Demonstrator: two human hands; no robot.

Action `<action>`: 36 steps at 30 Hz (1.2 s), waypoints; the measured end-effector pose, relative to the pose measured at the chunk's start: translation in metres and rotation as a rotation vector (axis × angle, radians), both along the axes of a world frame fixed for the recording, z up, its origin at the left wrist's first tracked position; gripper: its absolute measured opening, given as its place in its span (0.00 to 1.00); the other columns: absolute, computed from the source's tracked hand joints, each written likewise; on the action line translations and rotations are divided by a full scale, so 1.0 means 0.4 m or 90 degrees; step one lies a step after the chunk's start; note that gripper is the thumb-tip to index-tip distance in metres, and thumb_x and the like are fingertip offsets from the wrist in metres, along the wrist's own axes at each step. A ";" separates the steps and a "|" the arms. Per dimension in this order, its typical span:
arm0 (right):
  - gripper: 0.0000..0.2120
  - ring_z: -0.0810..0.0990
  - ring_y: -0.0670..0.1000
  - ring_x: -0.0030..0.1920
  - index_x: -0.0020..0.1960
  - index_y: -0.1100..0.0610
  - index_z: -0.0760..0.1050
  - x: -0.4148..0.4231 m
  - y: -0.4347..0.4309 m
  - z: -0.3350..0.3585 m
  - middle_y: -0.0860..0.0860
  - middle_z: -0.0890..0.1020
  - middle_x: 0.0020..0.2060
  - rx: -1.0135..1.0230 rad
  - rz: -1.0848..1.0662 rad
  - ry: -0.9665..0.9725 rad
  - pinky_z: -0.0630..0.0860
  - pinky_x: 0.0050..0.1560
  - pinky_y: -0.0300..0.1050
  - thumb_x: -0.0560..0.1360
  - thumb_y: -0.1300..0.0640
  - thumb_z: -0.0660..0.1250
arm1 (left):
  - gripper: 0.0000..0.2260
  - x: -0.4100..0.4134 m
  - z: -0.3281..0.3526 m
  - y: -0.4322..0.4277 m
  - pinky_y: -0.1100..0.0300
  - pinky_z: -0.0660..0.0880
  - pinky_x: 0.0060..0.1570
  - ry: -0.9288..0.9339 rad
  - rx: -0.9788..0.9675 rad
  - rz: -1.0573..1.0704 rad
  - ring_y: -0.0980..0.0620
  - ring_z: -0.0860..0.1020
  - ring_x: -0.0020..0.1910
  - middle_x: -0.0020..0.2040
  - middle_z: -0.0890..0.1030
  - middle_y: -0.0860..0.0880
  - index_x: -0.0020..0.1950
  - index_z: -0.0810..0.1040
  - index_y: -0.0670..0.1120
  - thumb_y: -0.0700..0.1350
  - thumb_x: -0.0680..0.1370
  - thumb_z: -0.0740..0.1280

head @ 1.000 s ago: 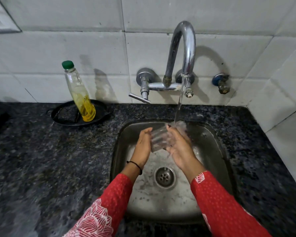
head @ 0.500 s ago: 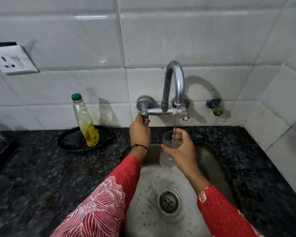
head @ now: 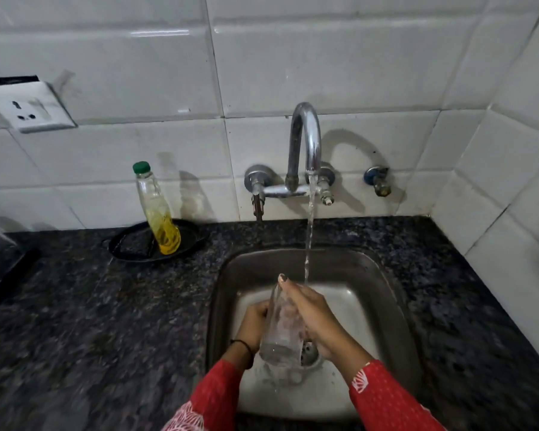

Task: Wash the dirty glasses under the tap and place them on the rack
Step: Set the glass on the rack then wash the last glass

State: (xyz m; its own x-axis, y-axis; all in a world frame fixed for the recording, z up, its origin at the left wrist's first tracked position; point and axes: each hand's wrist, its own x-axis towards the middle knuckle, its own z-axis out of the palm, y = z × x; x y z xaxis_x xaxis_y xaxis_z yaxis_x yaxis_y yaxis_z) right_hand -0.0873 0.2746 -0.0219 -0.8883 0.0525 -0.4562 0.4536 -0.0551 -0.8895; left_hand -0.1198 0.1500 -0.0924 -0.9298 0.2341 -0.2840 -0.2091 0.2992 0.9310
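Nearest the viewer, two red sleeves (head: 383, 396) reach forward over the steel sink (head: 371, 275). Between the hands, low over the basin and just above the drain (head: 308, 353), is a clear glass (head: 282, 325), held clear of the sink floor. The left hand (head: 252, 325) wraps its far side, fingers curled closed around the wall; the right hand (head: 316, 318) lies along the near side, fingers pressed flat and closed against it, one fingertip at its far end. The long axis of the glass runs steeply, tilted away from the viewer: one end lies low and near, toward the drain, the other high and far, toward the stream. Which end is the mouth cannot be told through the blur. Water runs off its lower end. As a judgement, the glass is light, rigid and brittle, and its wet wall will be slippery; it is best taken around the mid-wall with a full encircling grip, kept away from the steel edge. Beyond the hands the water (head: 309, 231) falls from the tap (head: 305, 141), landing by the right fingertips. Farther left on the dark counter (head: 75, 321), a bottle (head: 157, 213) of yellow liquid stands on a black tray (head: 128, 244). No rack is in view.
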 end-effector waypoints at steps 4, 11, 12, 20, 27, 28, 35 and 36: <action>0.29 0.85 0.57 0.47 0.52 0.58 0.82 0.040 -0.017 -0.050 0.59 0.86 0.46 -0.089 -0.055 -0.196 0.82 0.49 0.54 0.70 0.33 0.65 | 0.07 0.052 0.009 -0.022 0.68 0.76 0.46 0.029 -0.029 -0.040 0.59 0.80 0.43 0.46 0.81 0.48 0.51 0.78 0.43 0.35 0.78 0.62; 0.21 0.82 0.55 0.24 0.42 0.57 0.76 0.125 -0.053 -0.086 0.53 0.84 0.27 -0.232 -0.131 -0.260 0.60 0.17 0.30 0.78 0.40 0.58 | 0.17 0.176 0.022 -0.092 0.71 0.71 0.53 0.092 -0.038 -0.068 0.62 0.77 0.52 0.55 0.79 0.50 0.61 0.74 0.38 0.29 0.73 0.66; 0.21 0.81 0.53 0.21 0.41 0.56 0.75 0.133 -0.061 -0.097 0.51 0.82 0.24 -0.226 -0.129 -0.267 0.58 0.18 0.30 0.78 0.40 0.57 | 0.18 0.197 0.025 -0.098 0.71 0.72 0.52 0.081 -0.017 -0.070 0.63 0.78 0.51 0.53 0.79 0.51 0.61 0.73 0.39 0.29 0.72 0.67; 0.23 0.66 0.47 0.16 0.41 0.60 0.72 0.126 -0.079 -0.101 0.52 0.71 0.19 -0.069 -0.122 -0.184 0.61 0.18 0.32 0.82 0.44 0.50 | 0.24 0.231 0.046 -0.089 0.71 0.74 0.50 0.077 0.076 0.024 0.67 0.79 0.49 0.53 0.80 0.52 0.60 0.72 0.49 0.33 0.68 0.74; 0.19 0.79 0.52 0.46 0.61 0.53 0.69 0.082 -0.094 -0.070 0.53 0.75 0.59 0.422 0.054 0.235 0.78 0.46 0.41 0.73 0.68 0.62 | 0.24 0.166 0.096 -0.160 0.76 0.71 0.48 0.112 0.107 0.117 0.74 0.77 0.48 0.52 0.78 0.58 0.61 0.71 0.48 0.33 0.70 0.74; 0.24 0.76 0.53 0.57 0.64 0.52 0.68 0.066 -0.116 -0.070 0.52 0.72 0.64 0.491 0.124 0.291 0.75 0.58 0.45 0.71 0.67 0.65 | 0.24 0.149 0.105 -0.180 0.76 0.71 0.48 0.120 0.114 0.124 0.74 0.76 0.48 0.52 0.78 0.59 0.61 0.71 0.48 0.33 0.69 0.74; 0.37 0.74 0.49 0.66 0.69 0.55 0.69 -0.097 -0.373 0.023 0.50 0.75 0.66 0.424 0.159 0.477 0.70 0.67 0.46 0.63 0.68 0.75 | 0.32 0.016 0.217 -0.432 0.66 0.71 0.62 0.260 0.101 0.136 0.61 0.75 0.63 0.64 0.77 0.53 0.68 0.70 0.48 0.34 0.67 0.75; 0.35 0.75 0.48 0.65 0.68 0.55 0.71 -0.131 -0.434 0.037 0.49 0.76 0.65 0.405 0.150 0.502 0.71 0.66 0.45 0.63 0.69 0.74 | 0.33 -0.005 0.235 -0.493 0.63 0.71 0.64 0.290 0.088 0.145 0.60 0.73 0.65 0.66 0.75 0.52 0.69 0.70 0.48 0.36 0.67 0.76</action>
State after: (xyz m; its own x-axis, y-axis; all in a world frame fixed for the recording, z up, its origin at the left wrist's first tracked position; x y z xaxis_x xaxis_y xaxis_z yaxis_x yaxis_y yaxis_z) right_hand -0.1398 0.1010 -0.0070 -0.9416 -0.1331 0.3095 -0.3305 0.5423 -0.7724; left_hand -0.1219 -0.0470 0.0016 -0.9835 0.0178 0.1798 0.1803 0.1614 0.9703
